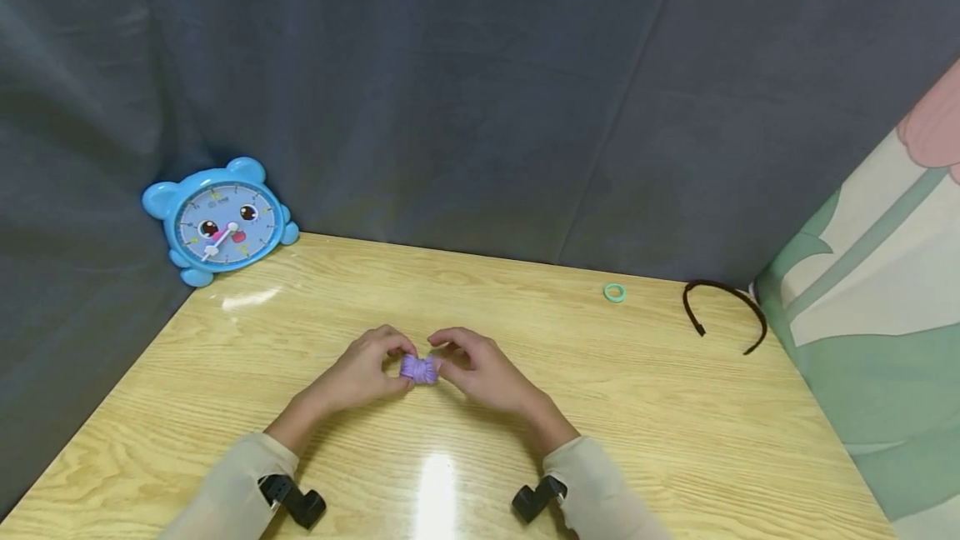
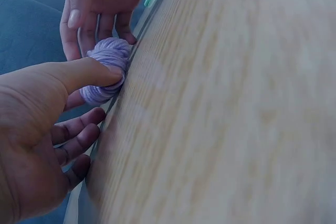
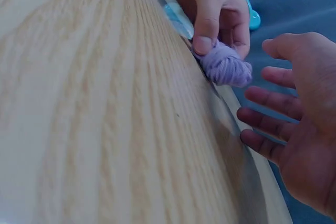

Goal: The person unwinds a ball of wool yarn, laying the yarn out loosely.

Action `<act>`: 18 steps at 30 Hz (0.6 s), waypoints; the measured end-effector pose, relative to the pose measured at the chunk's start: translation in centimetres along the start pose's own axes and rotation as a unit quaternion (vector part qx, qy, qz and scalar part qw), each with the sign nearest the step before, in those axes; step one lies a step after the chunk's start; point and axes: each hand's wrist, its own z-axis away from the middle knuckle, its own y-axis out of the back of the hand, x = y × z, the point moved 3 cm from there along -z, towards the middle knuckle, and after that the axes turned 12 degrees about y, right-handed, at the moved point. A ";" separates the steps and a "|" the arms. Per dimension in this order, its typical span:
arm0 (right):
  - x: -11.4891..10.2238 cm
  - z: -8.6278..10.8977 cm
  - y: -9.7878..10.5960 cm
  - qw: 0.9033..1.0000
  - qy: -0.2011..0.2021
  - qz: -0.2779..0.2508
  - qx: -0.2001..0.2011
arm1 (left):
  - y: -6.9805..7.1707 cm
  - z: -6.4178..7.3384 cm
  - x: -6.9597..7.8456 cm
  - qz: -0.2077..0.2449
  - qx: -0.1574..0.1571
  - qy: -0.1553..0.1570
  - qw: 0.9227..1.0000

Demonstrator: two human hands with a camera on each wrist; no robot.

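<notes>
A small bundle of purple yarn [image 1: 419, 369], wound round its middle, is at the centre of the wooden table. My left hand [image 1: 369, 369] pinches its left end between thumb and fingers; in the left wrist view the thumb lies across the yarn strands [image 2: 109, 51]. On the other side, my right hand [image 1: 483, 369] is close to the bundle's right end with its fingers spread and loosely bent. The right wrist view shows a gap between those right-hand fingers [image 3: 270, 121] and the yarn.
A blue bear-shaped clock [image 1: 227, 223] stands at the table's back left corner. Toward the back right lie a small green ring [image 1: 614, 292] and a dark headband [image 1: 726, 288]. Grey curtain [image 1: 480, 90] hangs behind, and a flower-patterned cloth [image 1: 877, 315] borders the right side.
</notes>
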 end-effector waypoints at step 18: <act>-1.7 0.5 1.7 0.994 0.082 0.054 0.039 | 0.0 0.3 4.2 0.005 -0.005 -0.031 0.999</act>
